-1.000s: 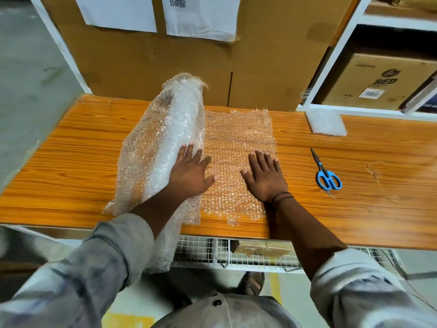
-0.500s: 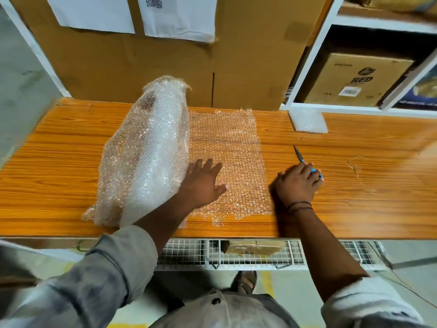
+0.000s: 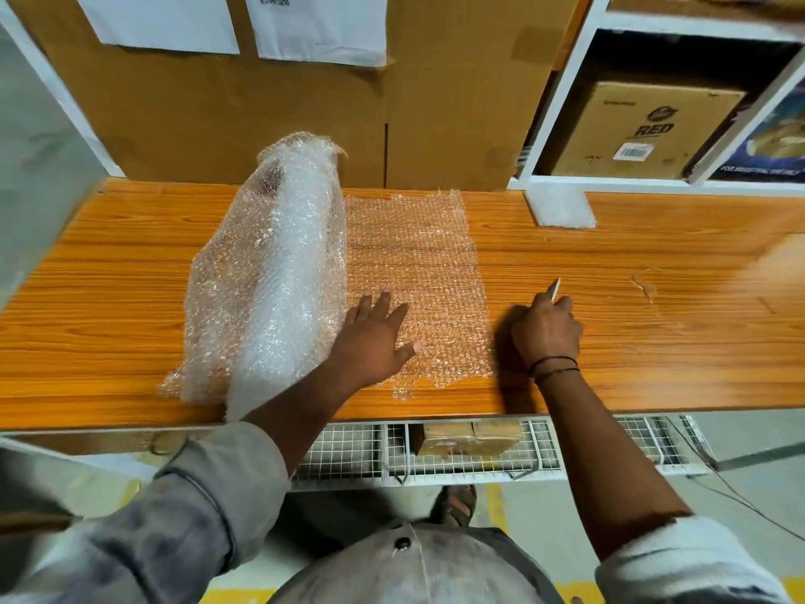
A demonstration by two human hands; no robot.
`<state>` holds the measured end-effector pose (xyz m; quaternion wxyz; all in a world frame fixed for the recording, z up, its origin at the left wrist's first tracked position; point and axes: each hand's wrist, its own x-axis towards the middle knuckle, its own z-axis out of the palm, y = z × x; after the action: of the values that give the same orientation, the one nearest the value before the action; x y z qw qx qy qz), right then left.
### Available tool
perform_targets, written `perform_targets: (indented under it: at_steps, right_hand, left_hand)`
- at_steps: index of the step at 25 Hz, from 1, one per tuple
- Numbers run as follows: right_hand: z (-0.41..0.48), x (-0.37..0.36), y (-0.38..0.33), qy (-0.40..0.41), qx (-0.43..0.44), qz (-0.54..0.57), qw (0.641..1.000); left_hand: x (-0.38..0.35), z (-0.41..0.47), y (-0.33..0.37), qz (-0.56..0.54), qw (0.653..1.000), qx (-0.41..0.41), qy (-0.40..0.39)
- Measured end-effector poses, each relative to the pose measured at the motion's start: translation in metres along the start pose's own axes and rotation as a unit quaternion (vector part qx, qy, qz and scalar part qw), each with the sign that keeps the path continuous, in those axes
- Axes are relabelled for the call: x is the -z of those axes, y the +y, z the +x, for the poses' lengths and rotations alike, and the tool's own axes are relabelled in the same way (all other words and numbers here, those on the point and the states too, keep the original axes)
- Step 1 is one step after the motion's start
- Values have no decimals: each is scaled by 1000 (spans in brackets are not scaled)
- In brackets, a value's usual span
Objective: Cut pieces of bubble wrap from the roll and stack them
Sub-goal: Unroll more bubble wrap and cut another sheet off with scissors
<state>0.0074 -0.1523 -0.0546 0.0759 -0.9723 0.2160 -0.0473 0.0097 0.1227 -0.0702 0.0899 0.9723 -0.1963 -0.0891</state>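
Observation:
A bubble wrap roll point(image 3: 274, 272) lies on the left half of the orange wooden table point(image 3: 653, 342). Its unrolled sheet point(image 3: 418, 263) spreads flat to the right of it. My left hand point(image 3: 374, 342) presses flat on the sheet's near left part, beside the roll, fingers straight. My right hand point(image 3: 546, 329) grips the scissors point(image 3: 554, 290) just right of the sheet's edge. Only the metal blade tip sticks out past my fingers; the blue handles are hidden in the hand.
A small stack of cut bubble wrap pieces point(image 3: 562, 207) sits at the table's back, right of the sheet. A big cardboard box point(image 3: 305, 124) stands behind the roll. White shelves with a box point(image 3: 644, 128) are at the back right. A wire basket point(image 3: 435, 451) hangs under the table's front edge.
My right hand left the sheet, reached right to the scissors, gripped them and brought them back toward the sheet. My left hand slid from the roll's edge onto the sheet.

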Motion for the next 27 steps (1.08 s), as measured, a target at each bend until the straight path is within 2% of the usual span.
perform_targets:
  at_steps: [7, 10, 13, 16, 19, 22, 27]
  right_hand:
    - [-9, 7, -7, -61, -22, -7, 998]
    - [-13, 14, -10, -86, -22, 77, 993]
    - [-25, 20, -17, -100, -39, 211, 972]
    - [-50, 22, -34, -123, -58, 375, 917]
    - [-81, 25, -47, -158, -80, 533, 827]
    - [-117, 34, -50, -206, -103, 619, 750]
    - [-173, 31, -38, -284, -121, 626, 716]
  left_hand:
    - [-1, -25, -3, -1, 1000, -20, 4]
    - [-5, -33, -4, -6, 1000, -25, -3]
    - [-3, -38, -5, -31, 998, -56, 25]
    - [-2, -43, -5, -43, 995, -88, 30]
    - [-5, -48, -2, -52, 994, -93, 24]
    - [-10, -54, -1, -62, 992, -99, 51]
    - [-17, -60, -2, -100, 980, -105, 137]
